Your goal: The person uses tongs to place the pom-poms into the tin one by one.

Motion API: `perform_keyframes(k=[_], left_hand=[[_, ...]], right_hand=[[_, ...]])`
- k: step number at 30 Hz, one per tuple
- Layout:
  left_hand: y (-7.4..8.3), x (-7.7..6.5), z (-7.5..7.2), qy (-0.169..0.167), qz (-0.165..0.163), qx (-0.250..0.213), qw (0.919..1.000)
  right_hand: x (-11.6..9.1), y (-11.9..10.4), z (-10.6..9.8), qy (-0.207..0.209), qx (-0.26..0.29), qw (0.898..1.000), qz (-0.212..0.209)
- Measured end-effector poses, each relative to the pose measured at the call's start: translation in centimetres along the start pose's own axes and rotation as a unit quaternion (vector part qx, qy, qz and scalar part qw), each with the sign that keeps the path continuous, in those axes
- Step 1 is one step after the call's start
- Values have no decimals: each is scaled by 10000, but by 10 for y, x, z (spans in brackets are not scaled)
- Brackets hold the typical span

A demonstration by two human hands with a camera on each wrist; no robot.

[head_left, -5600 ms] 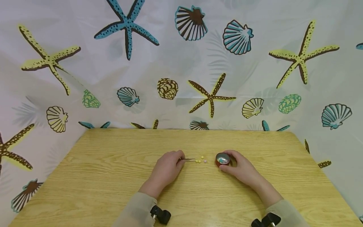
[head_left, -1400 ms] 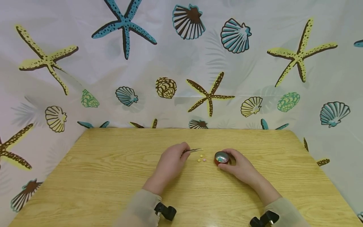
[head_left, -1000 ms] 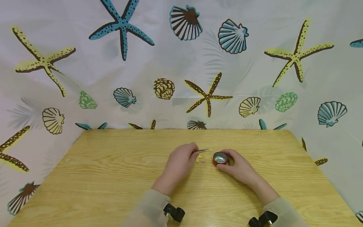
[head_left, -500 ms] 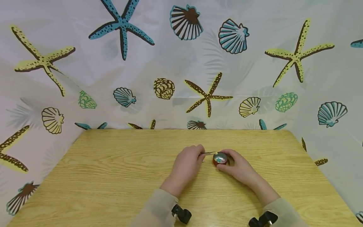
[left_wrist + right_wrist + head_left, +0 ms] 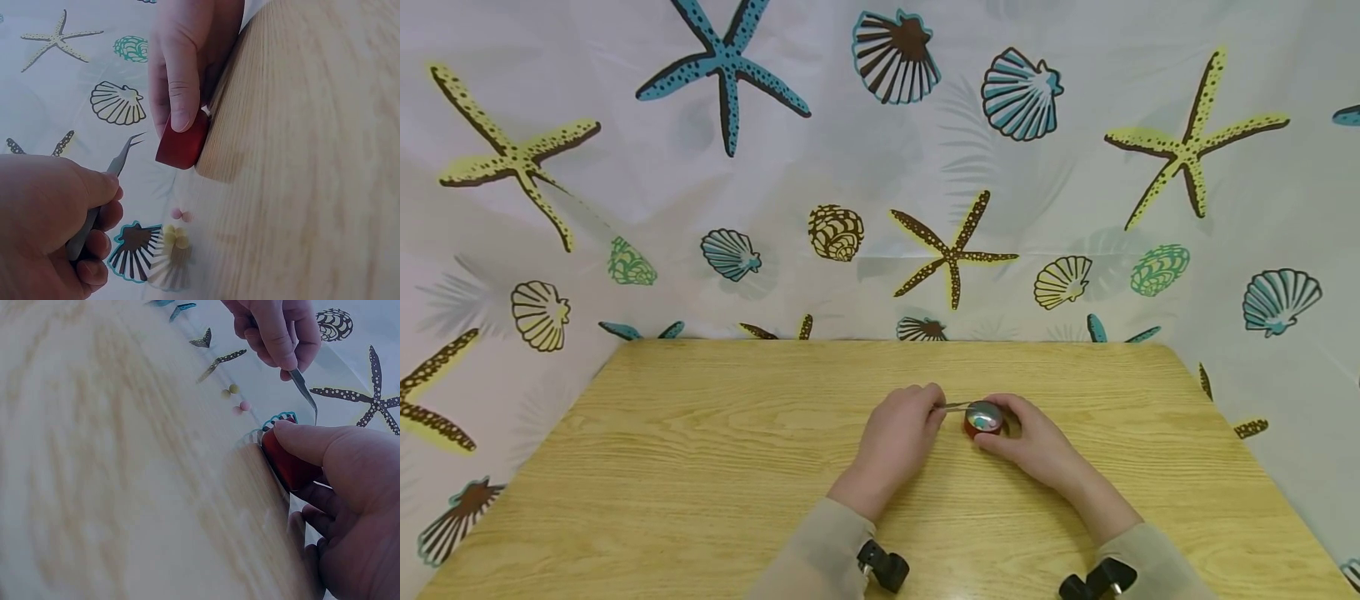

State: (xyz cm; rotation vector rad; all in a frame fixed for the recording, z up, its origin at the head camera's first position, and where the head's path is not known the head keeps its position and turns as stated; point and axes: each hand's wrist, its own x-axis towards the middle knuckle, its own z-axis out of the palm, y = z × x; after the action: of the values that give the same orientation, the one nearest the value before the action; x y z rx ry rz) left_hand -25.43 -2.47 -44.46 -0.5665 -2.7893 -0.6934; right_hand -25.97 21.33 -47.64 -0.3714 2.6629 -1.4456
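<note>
My left hand (image 5: 898, 437) holds a pair of curved-tip tweezers (image 5: 94, 215) between thumb and fingers. In the left wrist view the tweezer tips stand slightly apart, with nothing visible between them. In the head view they reach the rim of a small round tin (image 5: 984, 417), red outside and silvery inside. Some teal and pale bits show within it. My right hand (image 5: 1037, 442) grips the tin at its right side, thumb in front and fingers behind. On the tabletop lie a pink bead (image 5: 176, 214) and yellow beads (image 5: 175, 237); my left hand hides them in the head view.
The light wood tabletop (image 5: 737, 475) extends around both hands. White cloth (image 5: 850, 167) printed with starfish and shells hangs behind the table and along both sides. A black camera mount (image 5: 883, 567) is strapped at each wrist.
My left hand has carried the tweezers rightward from the beads to the tin. The yellow bead at their tips half a second ago no longer shows there. My right hand stays on the tin.
</note>
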Motion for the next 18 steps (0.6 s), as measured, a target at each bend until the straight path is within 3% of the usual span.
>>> perform_keyframes(k=[11,18], left_hand=[[-22,-8,-10,408,24,111,9991],[-32,-10,-18,345,-252,85,9991]], right_hand=[[1,2,2,57,-153,9998,87],[1,1,1,41,-194,9997,122]])
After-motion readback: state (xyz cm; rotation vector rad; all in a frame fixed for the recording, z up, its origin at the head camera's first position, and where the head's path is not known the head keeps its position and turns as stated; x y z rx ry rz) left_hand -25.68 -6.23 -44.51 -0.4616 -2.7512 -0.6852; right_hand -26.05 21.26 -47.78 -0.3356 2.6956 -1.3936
